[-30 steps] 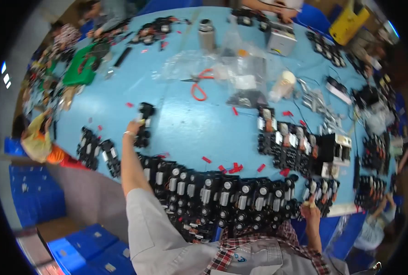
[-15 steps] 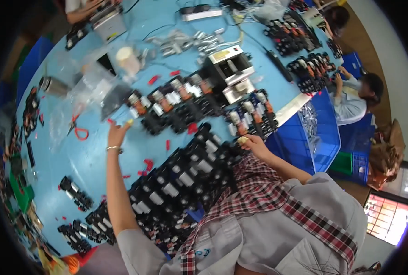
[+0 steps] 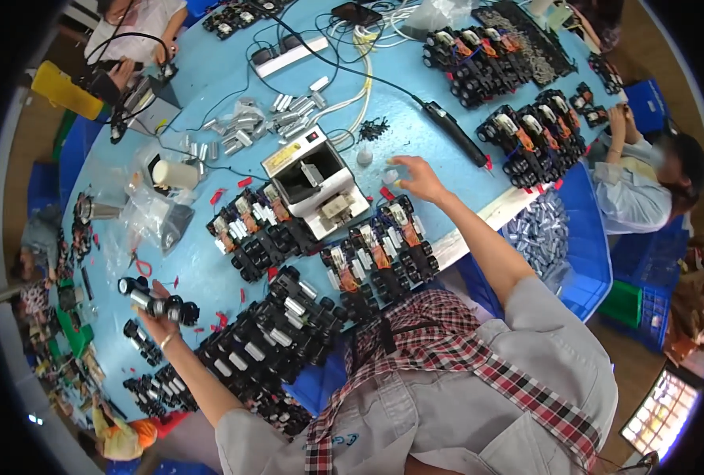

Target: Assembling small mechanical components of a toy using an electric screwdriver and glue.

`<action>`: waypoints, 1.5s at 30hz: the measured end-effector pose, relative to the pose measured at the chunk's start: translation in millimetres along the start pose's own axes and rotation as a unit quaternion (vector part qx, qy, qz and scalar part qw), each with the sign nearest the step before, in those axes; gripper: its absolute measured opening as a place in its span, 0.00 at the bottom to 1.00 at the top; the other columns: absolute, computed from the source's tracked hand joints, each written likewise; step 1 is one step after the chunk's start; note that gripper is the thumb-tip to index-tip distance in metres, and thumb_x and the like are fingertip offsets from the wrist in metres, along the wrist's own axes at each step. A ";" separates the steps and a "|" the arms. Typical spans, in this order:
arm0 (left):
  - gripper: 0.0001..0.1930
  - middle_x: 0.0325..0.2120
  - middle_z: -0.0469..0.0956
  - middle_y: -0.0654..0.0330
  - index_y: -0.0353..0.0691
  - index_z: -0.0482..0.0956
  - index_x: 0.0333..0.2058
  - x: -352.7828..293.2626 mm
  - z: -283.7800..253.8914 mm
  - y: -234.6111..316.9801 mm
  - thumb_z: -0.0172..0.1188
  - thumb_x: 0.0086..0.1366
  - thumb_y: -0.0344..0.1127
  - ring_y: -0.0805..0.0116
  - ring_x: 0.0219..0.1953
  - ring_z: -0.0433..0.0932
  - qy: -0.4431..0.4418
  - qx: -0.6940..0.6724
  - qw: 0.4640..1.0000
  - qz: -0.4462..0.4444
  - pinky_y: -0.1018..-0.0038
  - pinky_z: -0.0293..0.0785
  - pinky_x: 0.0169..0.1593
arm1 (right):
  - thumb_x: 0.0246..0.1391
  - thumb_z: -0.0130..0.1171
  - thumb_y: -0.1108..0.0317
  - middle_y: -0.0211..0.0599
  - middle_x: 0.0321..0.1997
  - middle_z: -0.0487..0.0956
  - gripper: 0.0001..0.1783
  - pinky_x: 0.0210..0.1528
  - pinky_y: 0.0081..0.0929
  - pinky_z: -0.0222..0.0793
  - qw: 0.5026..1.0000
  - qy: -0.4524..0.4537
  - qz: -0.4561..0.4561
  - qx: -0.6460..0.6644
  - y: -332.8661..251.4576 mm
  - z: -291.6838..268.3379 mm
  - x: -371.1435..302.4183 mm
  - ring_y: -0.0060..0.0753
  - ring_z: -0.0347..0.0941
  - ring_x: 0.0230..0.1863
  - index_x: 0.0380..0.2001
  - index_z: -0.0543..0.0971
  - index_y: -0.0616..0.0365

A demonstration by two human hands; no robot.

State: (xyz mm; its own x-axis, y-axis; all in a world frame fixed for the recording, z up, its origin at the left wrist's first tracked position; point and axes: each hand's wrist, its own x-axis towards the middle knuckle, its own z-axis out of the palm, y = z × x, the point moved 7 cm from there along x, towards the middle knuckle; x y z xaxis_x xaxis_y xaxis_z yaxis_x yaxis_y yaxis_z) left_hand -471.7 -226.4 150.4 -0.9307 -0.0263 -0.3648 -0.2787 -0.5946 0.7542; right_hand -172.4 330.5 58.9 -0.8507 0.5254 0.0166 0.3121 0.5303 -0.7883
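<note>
The person leans over the blue tabletop (image 3: 415, 134), arms spread wide. The left hand (image 3: 155, 321) is out at the left, fingers closed around a black assembly with silver cylinders (image 3: 148, 299), which sticks out above the knuckles, lifted just over the tabletop near rows of similar black parts (image 3: 277, 336). The right hand (image 3: 420, 179) reaches to the far side, past the white box-shaped machine (image 3: 314, 180); its fingers pinch together on a small pale piece (image 3: 391, 175) at the fingertips, just beside a little white bottle (image 3: 364, 157). More black assemblies with orange wires (image 3: 379, 257) lie between the arms.
</note>
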 end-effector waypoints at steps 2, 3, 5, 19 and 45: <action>0.26 0.36 0.73 0.53 0.37 0.67 0.46 -58.9 20.5 11.5 0.51 0.57 0.52 0.59 0.38 0.73 -0.025 -0.005 0.999 -0.031 0.64 0.72 0.40 | 0.38 0.57 0.74 0.41 0.41 0.74 0.21 0.46 0.30 0.65 0.993 -0.053 -0.062 -0.080 -0.1 30.1 6.5 0.37 0.67 0.46 0.42 0.73 0.56; 0.28 0.33 0.73 0.54 0.36 0.68 0.42 -86.7 50.2 5.6 0.50 0.56 0.57 0.61 0.35 0.73 -0.163 0.048 0.985 -0.013 0.67 0.71 0.37 | 0.39 0.56 0.75 0.42 0.38 0.73 0.20 0.46 0.26 0.63 0.994 -0.025 -0.087 -0.065 -3.6 28.4 6.5 0.40 0.67 0.44 0.42 0.72 0.57; 0.40 0.29 0.72 0.57 0.37 0.67 0.39 -142.0 67.4 -25.0 0.49 0.45 0.73 0.64 0.28 0.71 -0.121 0.180 0.976 0.034 0.70 0.71 0.34 | 0.40 0.55 0.76 0.42 0.36 0.71 0.19 0.44 0.27 0.62 0.995 0.060 -0.051 0.069 -7.2 13.8 -2.1 0.41 0.66 0.41 0.41 0.72 0.58; 0.45 0.45 0.68 0.44 0.30 0.56 0.54 -270.3 207.7 -94.8 0.41 0.53 0.68 0.56 0.40 0.73 -0.290 -0.300 0.867 -0.274 0.64 0.72 0.44 | 0.36 0.69 0.63 0.32 0.31 0.65 0.23 0.33 0.22 0.65 0.851 0.052 -0.189 0.488 -294.7 -68.4 -125.6 0.26 0.63 0.31 0.31 0.66 0.57; 0.43 0.45 0.68 0.43 0.25 0.58 0.52 -280.8 201.6 -72.2 0.45 0.54 0.65 0.55 0.42 0.73 -0.270 -0.323 0.888 -0.184 0.63 0.73 0.45 | 0.44 0.63 0.60 0.41 0.34 0.70 0.20 0.28 0.25 0.67 0.868 0.087 -0.419 0.250 -343.2 -82.2 -173.5 0.35 0.68 0.30 0.34 0.69 0.61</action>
State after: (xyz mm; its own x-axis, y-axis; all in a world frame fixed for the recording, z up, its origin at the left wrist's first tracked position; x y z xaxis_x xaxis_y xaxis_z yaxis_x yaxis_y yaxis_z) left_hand -238.0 -14.1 308.5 -0.8311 0.5510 -0.0755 -0.5561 -0.8247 0.1030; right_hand -97.2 112.1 377.1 -0.5998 0.2105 0.7720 -0.6457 0.4425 -0.6223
